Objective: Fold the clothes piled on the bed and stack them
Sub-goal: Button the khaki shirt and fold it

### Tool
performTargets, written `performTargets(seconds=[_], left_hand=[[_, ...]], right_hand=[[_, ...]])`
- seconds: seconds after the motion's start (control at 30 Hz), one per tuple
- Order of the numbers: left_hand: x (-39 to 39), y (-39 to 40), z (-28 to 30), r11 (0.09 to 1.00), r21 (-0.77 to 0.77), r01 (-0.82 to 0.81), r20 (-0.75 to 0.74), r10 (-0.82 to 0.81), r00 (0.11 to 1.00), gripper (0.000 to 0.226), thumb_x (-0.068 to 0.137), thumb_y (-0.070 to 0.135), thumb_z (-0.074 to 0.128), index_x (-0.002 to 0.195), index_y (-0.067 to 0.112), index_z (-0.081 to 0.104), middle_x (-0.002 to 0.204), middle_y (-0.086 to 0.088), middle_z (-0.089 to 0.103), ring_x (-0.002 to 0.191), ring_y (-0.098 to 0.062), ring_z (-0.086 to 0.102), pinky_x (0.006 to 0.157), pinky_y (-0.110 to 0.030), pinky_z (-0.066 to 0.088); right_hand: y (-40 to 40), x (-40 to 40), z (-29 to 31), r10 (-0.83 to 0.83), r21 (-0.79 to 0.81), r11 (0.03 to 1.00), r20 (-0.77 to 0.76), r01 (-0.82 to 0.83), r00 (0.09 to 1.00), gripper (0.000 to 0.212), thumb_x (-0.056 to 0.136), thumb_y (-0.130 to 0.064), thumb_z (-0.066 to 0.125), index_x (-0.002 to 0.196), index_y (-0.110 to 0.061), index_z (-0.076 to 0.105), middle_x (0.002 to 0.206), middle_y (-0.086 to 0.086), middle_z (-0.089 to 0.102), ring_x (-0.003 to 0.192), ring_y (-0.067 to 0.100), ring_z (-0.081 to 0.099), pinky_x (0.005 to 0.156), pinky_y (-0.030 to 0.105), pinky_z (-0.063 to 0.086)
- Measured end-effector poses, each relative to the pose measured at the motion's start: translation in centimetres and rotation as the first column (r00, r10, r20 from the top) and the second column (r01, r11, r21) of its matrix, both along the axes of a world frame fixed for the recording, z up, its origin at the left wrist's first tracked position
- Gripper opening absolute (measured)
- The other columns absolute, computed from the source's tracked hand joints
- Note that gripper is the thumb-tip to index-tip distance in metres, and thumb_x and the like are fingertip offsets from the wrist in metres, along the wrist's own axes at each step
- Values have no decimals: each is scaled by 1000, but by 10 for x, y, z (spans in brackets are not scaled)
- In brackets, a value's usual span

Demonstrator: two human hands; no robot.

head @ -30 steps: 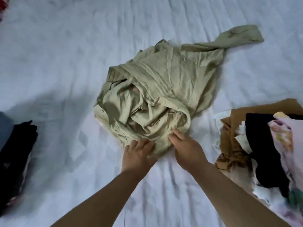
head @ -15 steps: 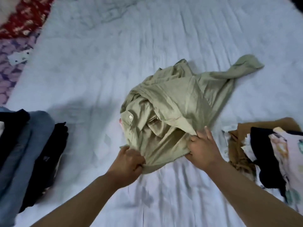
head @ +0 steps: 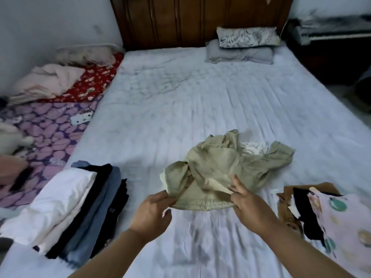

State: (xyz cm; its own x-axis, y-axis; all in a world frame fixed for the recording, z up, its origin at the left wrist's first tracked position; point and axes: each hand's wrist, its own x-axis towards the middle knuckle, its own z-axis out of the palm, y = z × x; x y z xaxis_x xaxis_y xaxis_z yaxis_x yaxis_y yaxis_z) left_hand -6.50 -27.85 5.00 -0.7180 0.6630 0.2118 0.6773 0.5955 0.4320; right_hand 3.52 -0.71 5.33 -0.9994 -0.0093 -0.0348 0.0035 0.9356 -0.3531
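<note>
I see left hand (head: 153,210) pinching the olive garment (head: 216,173) at its near-left edge; right hand (head: 248,205) grips the near-right hem, some fingers extended. Garment bunched on the white sheet (head: 160,109), mid-bed. Folded stack (head: 76,209) left, unfolded pile (head: 321,213) right, both near. Bare sheet beyond up to pillows (head: 245,45) by headboard (head: 180,19).

Home bedroom: wide bed (head: 200,101) with a wrinkled pale quilted sheet, dark wooden headboard (head: 190,19) against a white wall (head: 50,19), two pillows (head: 244,46) stacked at the head. Folded clothes stack (head: 76,207) at left and an unfolded pile (head: 321,213) at right on the sheet, an olive garment (head: 220,171) between them. Beside the bed at left, a purple patterned mat (head: 46,135) with red floral cloth (head: 94,81) and pink bedding (head: 48,79); dark furniture (head: 331,49) at right.
</note>
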Motion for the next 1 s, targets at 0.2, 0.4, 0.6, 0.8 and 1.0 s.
performTargets(seconds=[0.2,0.4,0.6,0.8,1.0], left_hand=[[16,1,47,938,269,-218,309,130,942,33,83,49,55,78,21,71,79,5,61,71,-8,58,64,-21,42],[25,12,90,783,384,-489,567,218,794,12,77,16,77,75,18,66,77,2,63,72,-12,58,60,-10,42],[13,10,152,921,365,-134,151,83,985,37,66,20,85,70,36,51,76,11,54,75,0,54,66,-5,37],[-1,35,228,670,638,-380,384,151,911,22,84,6,62,97,18,48,65,0,51,60,-11,47,52,-22,41],[-12,35,273,763,615,-197,181,106,978,14,95,16,50,99,29,48,61,4,47,53,-11,42,48,-24,37]], right_hand=[[-14,4,64,-271,-98,960,-68,264,960,15,83,-4,57,74,-13,50,70,2,54,70,26,55,58,35,38],[-33,1,125,-310,-130,944,-42,303,950,14,81,-13,58,75,-24,51,71,-3,55,75,23,58,61,31,39],[-45,-8,191,-381,-438,850,-122,294,917,14,79,-6,59,73,-15,51,65,-5,47,61,14,48,56,27,36],[-67,-27,239,-405,-642,742,-200,193,892,10,85,-15,60,90,-22,57,83,0,62,66,13,58,56,21,42],[-68,-42,271,-591,-698,661,-257,276,765,15,81,-19,65,90,-14,54,82,1,56,67,14,50,54,26,35]])
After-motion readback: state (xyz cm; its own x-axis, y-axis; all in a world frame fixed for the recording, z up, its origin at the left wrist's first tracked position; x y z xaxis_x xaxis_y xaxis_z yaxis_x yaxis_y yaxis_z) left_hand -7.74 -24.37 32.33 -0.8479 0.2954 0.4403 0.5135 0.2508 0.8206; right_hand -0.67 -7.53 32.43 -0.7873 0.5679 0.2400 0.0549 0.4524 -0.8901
